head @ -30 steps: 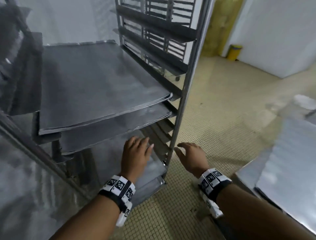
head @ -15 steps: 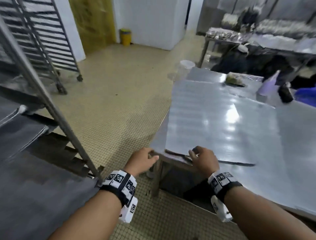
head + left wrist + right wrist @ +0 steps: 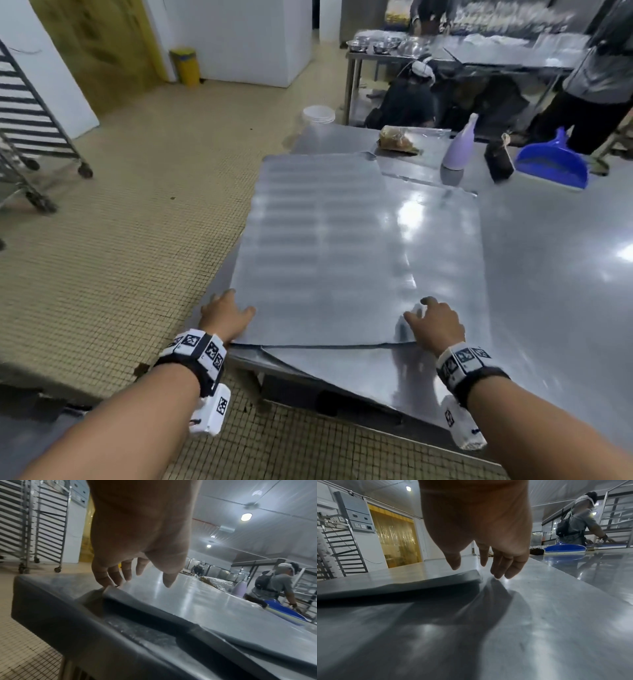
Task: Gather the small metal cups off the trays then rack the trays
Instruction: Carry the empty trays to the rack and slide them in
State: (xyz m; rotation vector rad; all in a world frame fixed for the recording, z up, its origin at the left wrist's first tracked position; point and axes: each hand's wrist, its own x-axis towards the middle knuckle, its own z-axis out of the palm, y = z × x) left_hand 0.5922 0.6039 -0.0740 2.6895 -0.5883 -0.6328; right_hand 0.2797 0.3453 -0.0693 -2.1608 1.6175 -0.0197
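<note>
Reaching for the top tray, view by view:

Head view, tray: the top tray (image 3: 325, 246) lies flat on a second tray (image 3: 442, 260), both on the steel table (image 3: 565, 274), near edges at the table's front corner. No small metal cups show on either sheet, so the racking step looks to be in hand.
Head view, hands: left hand (image 3: 224, 317) at the near-left corner, right hand (image 3: 436, 323) at the near-right corner, both forearms stretched forward, palms down.
Head view, risk: the lavender bottle (image 3: 459, 145) and blue dustpan (image 3: 553, 164) stand just beyond the far edges; a hasty drag or swing could clip them.
Left wrist view, grip: fingers (image 3: 109, 574) hang loosely spread, tips touching the raised corner lip (image 3: 109, 588), thumb clear above the sheet. Nothing pinched yet.
Left wrist view, risk: a thin lip and a fingertip-only hold; I judge it could slip or lift both sheets together.
Right wrist view, grip: the right hand's fingers (image 3: 505, 566) relaxed and straight, hovering just past the top tray's corner (image 3: 471, 576), apparently not gripping.
Right wrist view, risk: if one side lifts first, the sheet could tilt and scrape.
</note>
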